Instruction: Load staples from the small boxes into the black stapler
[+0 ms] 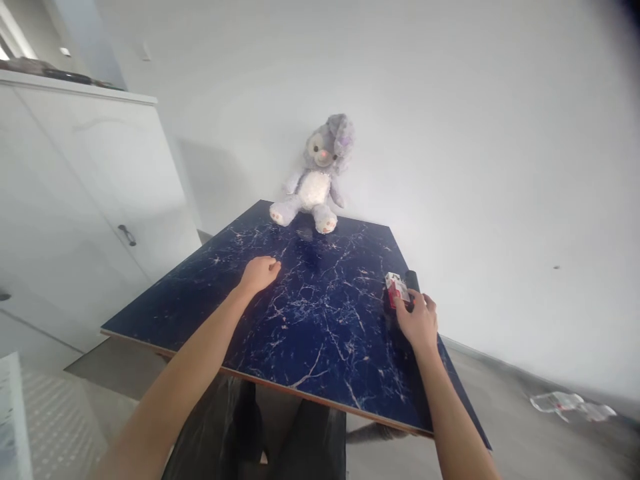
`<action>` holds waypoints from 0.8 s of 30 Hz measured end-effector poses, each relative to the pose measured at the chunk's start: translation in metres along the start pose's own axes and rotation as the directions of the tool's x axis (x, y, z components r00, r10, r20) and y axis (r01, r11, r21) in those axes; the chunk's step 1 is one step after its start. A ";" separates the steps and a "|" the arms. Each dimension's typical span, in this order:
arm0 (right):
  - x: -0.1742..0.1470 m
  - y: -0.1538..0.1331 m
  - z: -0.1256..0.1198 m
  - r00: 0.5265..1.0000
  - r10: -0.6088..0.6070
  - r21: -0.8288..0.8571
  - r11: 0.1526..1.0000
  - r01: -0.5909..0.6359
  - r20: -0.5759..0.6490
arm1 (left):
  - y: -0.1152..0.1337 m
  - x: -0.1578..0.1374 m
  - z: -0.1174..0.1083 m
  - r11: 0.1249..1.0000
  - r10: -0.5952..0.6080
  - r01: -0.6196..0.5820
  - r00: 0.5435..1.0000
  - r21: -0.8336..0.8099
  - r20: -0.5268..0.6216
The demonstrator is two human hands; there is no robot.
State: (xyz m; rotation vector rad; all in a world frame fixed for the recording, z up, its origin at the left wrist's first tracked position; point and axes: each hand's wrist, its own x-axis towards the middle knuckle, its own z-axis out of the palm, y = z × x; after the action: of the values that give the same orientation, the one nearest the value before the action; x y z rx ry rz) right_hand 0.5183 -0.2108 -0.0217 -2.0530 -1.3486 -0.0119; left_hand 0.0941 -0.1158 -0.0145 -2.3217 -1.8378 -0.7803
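Observation:
My left hand [261, 274] rests on the left half of the dark blue marbled table [320, 333], its fingers curled into a loose fist with nothing visible in them. Near the table's right edge, my right hand [420, 323] has its thumb and index finger at the near end of a small red and white box [397, 288]. Right beside that box lies a black cylindrical object [412, 280], partly covered by the fingers of the same hand. Whether those fingers also grip the black object, I cannot tell.
A grey-purple plush rabbit [316, 183] sits at the table's far edge, leaning on the white wall [480, 147]. White cabinets [100, 173] stand at the left. Clear plastic items [573, 405] lie on the floor at the right.

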 end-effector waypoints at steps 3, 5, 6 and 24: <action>-0.002 -0.001 -0.002 0.996 0.044 -0.028 0.999 -0.042 0.084 | 0.003 -0.003 -0.002 1.000 -0.002 0.003 0.999 -0.027 0.034; -0.005 -0.002 -0.003 0.997 0.031 -0.027 0.999 -0.029 0.078 | 0.006 -0.004 -0.004 0.999 0.019 -0.016 0.998 -0.044 0.065; -0.006 -0.002 -0.003 0.997 0.029 -0.023 0.999 -0.027 0.075 | 0.008 -0.005 -0.006 0.998 0.030 -0.026 0.997 -0.051 0.077; 0.028 0.016 0.005 0.967 0.201 0.162 0.961 -0.225 0.154 | 0.013 0.002 -0.004 0.997 0.060 -0.058 0.998 -0.058 0.025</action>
State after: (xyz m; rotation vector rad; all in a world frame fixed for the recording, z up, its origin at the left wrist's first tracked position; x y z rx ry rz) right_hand 0.5426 -0.1890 -0.0238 -2.0646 -1.1541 0.3376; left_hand 0.1049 -0.1188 -0.0068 -2.4215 -1.7709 -0.8088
